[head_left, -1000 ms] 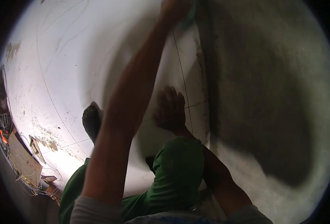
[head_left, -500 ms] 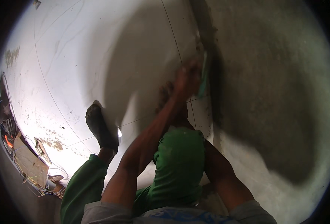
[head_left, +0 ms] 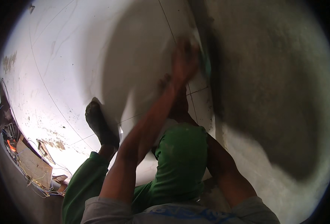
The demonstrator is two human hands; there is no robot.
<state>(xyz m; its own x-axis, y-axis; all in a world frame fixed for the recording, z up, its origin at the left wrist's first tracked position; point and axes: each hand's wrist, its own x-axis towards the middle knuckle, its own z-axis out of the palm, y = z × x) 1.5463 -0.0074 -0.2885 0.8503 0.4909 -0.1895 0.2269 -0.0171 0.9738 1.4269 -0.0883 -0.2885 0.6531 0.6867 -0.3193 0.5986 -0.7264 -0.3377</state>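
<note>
My left hand (head_left: 185,59) is closed and blurred by motion, low against the floor beside the foot of the wall. It grips a thin, flat teal-green thing (head_left: 208,67), whose edge shows at the wall side of the hand; its kind cannot be made out. My right arm passes behind my green-clad knee (head_left: 181,156) and under the left forearm. Of my right hand (head_left: 165,81) only some fingers show, spread on the shaded floor. The rest of it is hidden by the left forearm.
White floor tiles (head_left: 68,74) with dark joints and dirt specks meet a grey plastered wall (head_left: 262,74) on the right. My dark-covered left foot (head_left: 99,123) stands on the tiles. At the far left lie a board (head_left: 32,160), loose wires and tools.
My left hand has moved farther along the foot of the wall, away from me, with the teal-green thing. The right-hand fingers have shifted slightly the same way.
</note>
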